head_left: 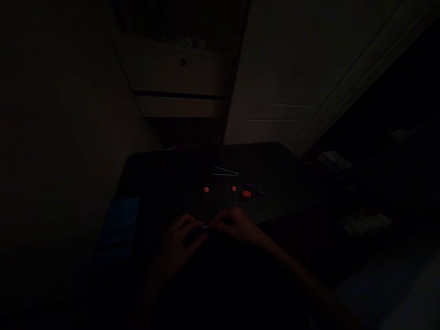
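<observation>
The picture is very dark. My left hand (182, 236) is closed, its thumb and fingers pinching a small pale piece (205, 226) low over the near part of the dark table. From the other side my right hand (235, 223) meets it, with fingertips pressed together at the piece's right end. What kind of piece it is cannot be made out. Beyond the hands lie a small orange-red round piece (206, 189), a small orange-red square piece (234, 188) and a larger red block (246, 194).
Two thin pale rods in a narrow V, like tweezers (226, 172), lie farther back on the table (165, 172). Dark purplish pieces (260, 193) sit right of the red block. A blue flat rectangle (120, 222) is at left. Behind stand a drawer unit (182, 106) and a pale door-like panel (275, 91).
</observation>
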Available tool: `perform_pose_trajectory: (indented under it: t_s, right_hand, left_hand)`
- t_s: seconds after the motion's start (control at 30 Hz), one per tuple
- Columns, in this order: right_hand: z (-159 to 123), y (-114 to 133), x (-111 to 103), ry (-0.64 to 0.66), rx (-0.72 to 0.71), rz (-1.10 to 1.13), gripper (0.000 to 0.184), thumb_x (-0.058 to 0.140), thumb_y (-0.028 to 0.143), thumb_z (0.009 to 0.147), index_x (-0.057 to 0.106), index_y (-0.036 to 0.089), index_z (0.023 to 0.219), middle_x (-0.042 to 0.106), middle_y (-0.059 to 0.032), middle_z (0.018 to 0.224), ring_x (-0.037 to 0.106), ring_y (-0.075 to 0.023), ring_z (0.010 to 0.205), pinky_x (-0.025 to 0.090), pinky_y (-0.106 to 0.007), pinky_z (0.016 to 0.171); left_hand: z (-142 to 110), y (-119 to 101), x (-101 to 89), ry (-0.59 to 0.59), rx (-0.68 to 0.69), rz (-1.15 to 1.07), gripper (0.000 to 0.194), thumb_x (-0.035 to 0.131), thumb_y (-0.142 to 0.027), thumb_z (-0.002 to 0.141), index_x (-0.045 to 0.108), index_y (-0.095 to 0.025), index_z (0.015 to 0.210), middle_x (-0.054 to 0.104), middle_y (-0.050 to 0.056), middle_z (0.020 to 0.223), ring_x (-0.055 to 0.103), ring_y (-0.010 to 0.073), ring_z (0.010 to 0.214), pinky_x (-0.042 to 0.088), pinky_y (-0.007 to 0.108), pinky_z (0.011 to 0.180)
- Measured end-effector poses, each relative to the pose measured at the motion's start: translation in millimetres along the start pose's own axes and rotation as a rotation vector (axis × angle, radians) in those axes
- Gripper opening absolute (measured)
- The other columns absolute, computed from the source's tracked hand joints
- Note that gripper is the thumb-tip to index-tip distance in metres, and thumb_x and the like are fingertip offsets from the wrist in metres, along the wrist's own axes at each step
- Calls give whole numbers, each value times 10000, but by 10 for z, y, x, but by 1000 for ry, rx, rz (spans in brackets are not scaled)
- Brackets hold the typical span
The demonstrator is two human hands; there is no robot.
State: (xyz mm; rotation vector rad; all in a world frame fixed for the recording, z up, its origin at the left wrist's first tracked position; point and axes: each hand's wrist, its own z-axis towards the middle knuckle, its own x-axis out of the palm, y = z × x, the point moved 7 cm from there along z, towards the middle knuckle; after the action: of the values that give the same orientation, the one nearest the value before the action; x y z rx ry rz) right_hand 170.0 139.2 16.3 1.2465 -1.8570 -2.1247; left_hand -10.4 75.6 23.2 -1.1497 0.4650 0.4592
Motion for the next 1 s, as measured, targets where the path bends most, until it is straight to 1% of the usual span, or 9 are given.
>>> perform_pose_trajectory:
  t_s: [0.17,0.27,0.43,0.53,0.67,0.77,0.9,1.0]
  right_hand:
    - [-1,47,-18,-5,-4,-11,149,768,297,987,852,193,920,840,-21,896,758,-184,832,497,-255,747]
    - [-3,74,-22,-2,-14,-15,164,762,322,999,853,200,936,841,-19,912,754,-180,828,499,-254,748]
    - [-10,66,-3,-8,6,-100,133,774,301,991,860,219,931,848,-14,909,761,-185,834,496,-263,776]
    - [-18,72,1,0,10,-164,144,762,306,999,866,234,931,848,-9,888,761,-185,813,483,-269,761]
    - [-33,126,2,58,-51,-149,122,757,279,1006,866,238,970,855,-8,948,777,-185,861,487,-257,769]
    - [-54,162,-5,92,-108,-154,130,758,284,1019,866,227,975,847,-14,970,770,-171,848,473,-251,759]
    - [-89,218,-9,85,-209,-188,109,767,279,1022,859,224,1001,833,-12,981,759,-159,857,465,-243,770]
    - [-108,248,2,61,-248,-213,121,743,275,1040,850,221,1032,831,-18,1001,759,-159,870,470,-240,773]
  left_hand:
    - [-5,3,-37,6,-22,-2,156,851,-259,866,826,-290,1017,781,11,1041,749,235,992,609,367,888]
    - [2,11,-41,-3,-28,1,174,867,-235,847,831,-294,1006,784,4,1020,744,233,986,605,364,884]
    - [29,-13,-32,5,-3,4,176,870,-205,838,827,-290,986,793,1,1013,735,231,980,598,365,886]
    - [37,-37,-38,-3,16,-8,141,861,-227,856,826,-286,979,799,6,1012,739,231,980,601,361,874]
    - [36,-38,-38,-7,18,-11,136,855,-255,871,835,-298,998,799,8,1004,745,232,971,608,367,872]
    - [38,-31,-32,6,17,-8,148,863,-247,862,840,-299,998,804,11,1014,752,232,971,614,364,871]
    - [52,-30,-40,14,8,-20,143,850,-235,869,838,-305,992,803,6,1030,757,231,988,612,360,874]
    - [68,-38,-44,25,2,-29,139,855,-232,860,836,-306,977,798,1,1015,756,226,979,609,359,885]
